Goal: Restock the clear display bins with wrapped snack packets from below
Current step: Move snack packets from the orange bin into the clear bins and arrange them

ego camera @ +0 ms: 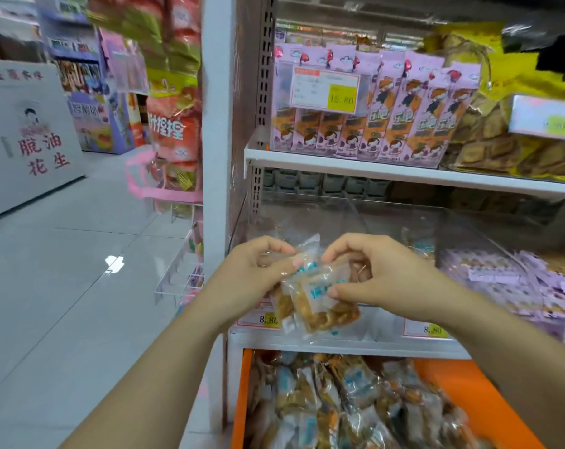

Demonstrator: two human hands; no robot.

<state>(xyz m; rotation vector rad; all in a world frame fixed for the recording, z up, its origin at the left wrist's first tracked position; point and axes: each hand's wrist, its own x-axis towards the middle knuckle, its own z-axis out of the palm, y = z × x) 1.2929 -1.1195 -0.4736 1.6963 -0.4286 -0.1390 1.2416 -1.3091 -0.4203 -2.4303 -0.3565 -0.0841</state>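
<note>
The left hand (261, 267) and right hand (371, 273) were both clamped on a small bunch of wrapped snack packets (320, 303), held between them just in front of the clear display bin (307, 215) beyond the hands. The slick wrappers overlapped loosely, so a packet could likely slip from either pinch. It might fall into the orange crate (469, 384) below the hands, or stray into the purple-packet bin (501, 277) right of the right hand.

orange drawer (488, 396), lilac cartoon-print packs (401, 108)
</note>
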